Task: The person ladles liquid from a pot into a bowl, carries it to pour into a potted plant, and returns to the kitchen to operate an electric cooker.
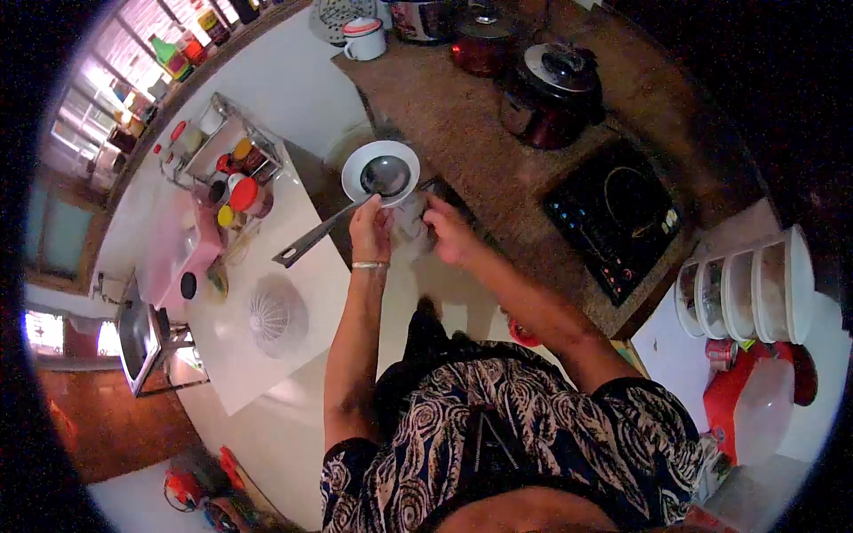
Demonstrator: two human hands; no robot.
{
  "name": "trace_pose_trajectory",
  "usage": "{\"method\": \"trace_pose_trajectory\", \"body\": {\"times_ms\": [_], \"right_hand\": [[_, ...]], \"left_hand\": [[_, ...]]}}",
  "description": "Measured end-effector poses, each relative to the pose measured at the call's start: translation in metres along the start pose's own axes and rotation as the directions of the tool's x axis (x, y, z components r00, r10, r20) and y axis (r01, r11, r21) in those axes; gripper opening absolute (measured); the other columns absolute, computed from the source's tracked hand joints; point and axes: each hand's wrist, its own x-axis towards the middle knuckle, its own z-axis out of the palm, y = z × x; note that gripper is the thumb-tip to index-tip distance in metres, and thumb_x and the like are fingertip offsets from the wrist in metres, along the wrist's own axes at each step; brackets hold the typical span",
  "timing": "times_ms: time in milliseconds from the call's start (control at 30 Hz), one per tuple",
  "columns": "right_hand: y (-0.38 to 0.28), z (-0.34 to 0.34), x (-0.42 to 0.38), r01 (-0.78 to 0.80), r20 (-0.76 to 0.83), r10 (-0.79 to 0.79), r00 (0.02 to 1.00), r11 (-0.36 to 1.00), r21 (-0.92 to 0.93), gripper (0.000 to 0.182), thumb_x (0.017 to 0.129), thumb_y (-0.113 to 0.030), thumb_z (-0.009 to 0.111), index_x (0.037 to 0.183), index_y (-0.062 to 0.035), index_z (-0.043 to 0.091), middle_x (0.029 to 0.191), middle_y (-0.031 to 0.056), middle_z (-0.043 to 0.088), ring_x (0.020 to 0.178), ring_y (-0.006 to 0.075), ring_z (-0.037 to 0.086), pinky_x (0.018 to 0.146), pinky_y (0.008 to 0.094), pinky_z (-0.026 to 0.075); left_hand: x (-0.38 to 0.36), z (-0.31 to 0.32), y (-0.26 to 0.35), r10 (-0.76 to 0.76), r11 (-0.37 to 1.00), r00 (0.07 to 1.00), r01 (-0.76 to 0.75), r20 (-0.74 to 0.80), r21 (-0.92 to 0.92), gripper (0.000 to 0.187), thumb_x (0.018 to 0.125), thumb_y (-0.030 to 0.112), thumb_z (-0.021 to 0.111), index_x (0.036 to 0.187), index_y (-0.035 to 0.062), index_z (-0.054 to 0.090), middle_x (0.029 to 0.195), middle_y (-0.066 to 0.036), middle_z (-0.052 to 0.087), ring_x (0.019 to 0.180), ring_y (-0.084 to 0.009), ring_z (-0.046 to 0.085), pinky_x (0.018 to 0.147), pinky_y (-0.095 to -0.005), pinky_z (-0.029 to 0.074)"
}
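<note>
Left hand [371,233] is gripping the ladle [355,206]: fingers closed around the upper handle, just under the scoop. The scoop is resting in the white bowl [380,172]; the long handle is angling down and away past the hand, out over the white counter [293,266]. A bangle [370,265] is sitting on the left wrist.

Right hand [447,233] is closing its fingers on a small clear object [410,222] held just below the bowl, between the two hands; what the object is cannot be told.

The bowl is sitting at the near edge of the brown counter [498,160], close to the corner where it meets the white one. Farther along the brown counter, an induction hob [617,218] is lying toward its right end, and a dark rice cooker [555,93] is standing near its far edge.
</note>
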Motion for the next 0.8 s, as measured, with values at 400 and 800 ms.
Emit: {"method": "trace_pose_trajectory", "body": {"times_ms": [400, 800], "right_hand": [[-0.166, -0.100, 0.064, -0.036, -0.003, 0.036, 0.999, 0.999, 0.038, 0.048, 0.078, -0.004, 0.041, 0.126, -0.0071, 0.045, 0.115, 0.0066, 0.055, 0.098, 0.0178, 0.054, 0.075, 0.0330, 0.048], [-0.223, -0.206, 0.093, 0.135, -0.400, -0.123, 0.908, 0.991, 0.003, 0.052, 0.078, -0.005, 0.043, 0.129, -0.0070, 0.040, 0.120, 0.0065, 0.051, 0.101, 0.0228, 0.053, 0.072, 0.0382, 0.049]], "left_hand": [[0.225, 0.095, -0.014, 0.021, 0.990, 0.994, -0.036, 0.111, 0.140, 0.019, 0.081, 0.018, 0.062, 0.092, 0.0044, 0.056, 0.082, -0.006, 0.059, 0.077, -0.0183, 0.059, 0.075, -0.0346, 0.052], [0.501, 0.119, -0.018, 0.066, 0.937, 0.979, -0.127, 0.193, 0.326, 0.019, 0.080, 0.016, 0.064, 0.091, 0.0022, 0.054, 0.082, -0.008, 0.058, 0.078, -0.0206, 0.059, 0.071, -0.0357, 0.053]]}}
